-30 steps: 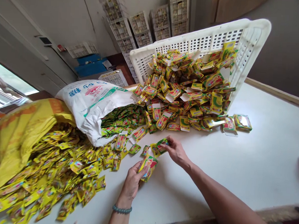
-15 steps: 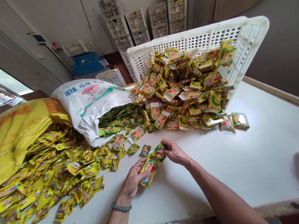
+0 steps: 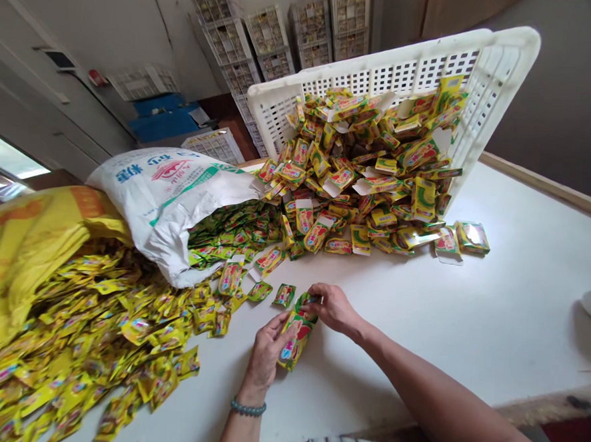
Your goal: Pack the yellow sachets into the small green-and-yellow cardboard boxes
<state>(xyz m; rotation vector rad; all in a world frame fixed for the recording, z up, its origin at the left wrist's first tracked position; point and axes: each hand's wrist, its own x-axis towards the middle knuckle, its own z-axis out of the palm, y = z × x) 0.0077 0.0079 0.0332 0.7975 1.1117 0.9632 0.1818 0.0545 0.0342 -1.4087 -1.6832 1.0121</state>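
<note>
Two bare hands meet low in the middle of the frame over a white tabletop (image 3: pixel 470 312). The left hand (image 3: pixel 266 352), with a green bead bracelet (image 3: pixel 247 408) on its wrist, wraps its grip around a small yellow-and-green carton (image 3: pixel 293 337), which is tilted and held just above the tabletop. The right hand (image 3: pixel 334 308) pinches a green sachet (image 3: pixel 306 300) at the carton's upper end, its grip narrow on the sachet; whether the sachet is partly inside the carton I cannot tell. Just left of the hands a few loose green sachets (image 3: pixel 284 294) lie on the tabletop. In the upper centre a white plastic crate (image 3: pixel 409 71) is tipped on its side, spilling a heap of flat cartons (image 3: pixel 368 179) toward the hands. A white woven sack (image 3: pixel 172 187) lies at centre left with green sachets pouring from its mouth, and a yellow sack (image 3: pixel 23 251) at far left spreads a wide pile of yellow sachets (image 3: pixel 108 329) across the lower left. Stacked crates (image 3: pixel 266 39) stand against the wall at the top.
</note>
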